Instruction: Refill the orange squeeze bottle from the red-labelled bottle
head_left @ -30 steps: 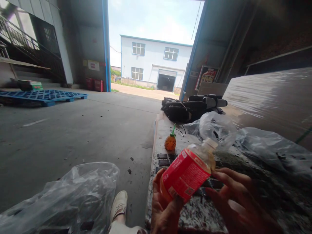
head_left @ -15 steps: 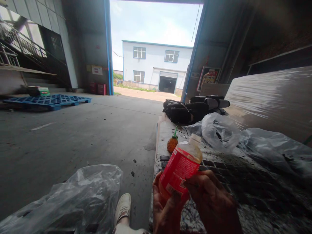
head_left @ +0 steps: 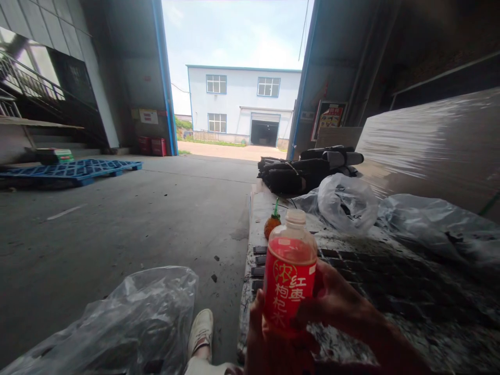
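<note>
A plastic drink bottle (head_left: pixel 289 281) with a red label and Chinese lettering stands nearly upright in front of me, no cap showing on its pale neck. Liquid fills it to about the shoulder. My left hand (head_left: pixel 258 336) is closed around its lower left side, partly in shadow. From the right, my right hand (head_left: pixel 338 299) grips the bottle too, its thumb across the label. Just behind the bottle, a small round orange container (head_left: pixel 272 226) with a green spout rests on the worn, stained work surface (head_left: pixel 258 208). Rows of dark flat pieces (head_left: pixel 361 268) lie to the right.
Clear plastic bags lie on the surface (head_left: pixel 347 205) and at the lower left (head_left: pixel 128 317). Black rolled bundles (head_left: pixel 300 174) sit at the far end. A film-wrapped stack (head_left: pixel 429 140) stands right. A blue pallet (head_left: pixel 84 171) lies on the floor (head_left: pixel 167 229) before the open doorway.
The bottle has turned from its small-print side to its large-lettered front and come from a tilt to nearly upright. My right hand has shifted from fingertips at the label to a wider grip.
</note>
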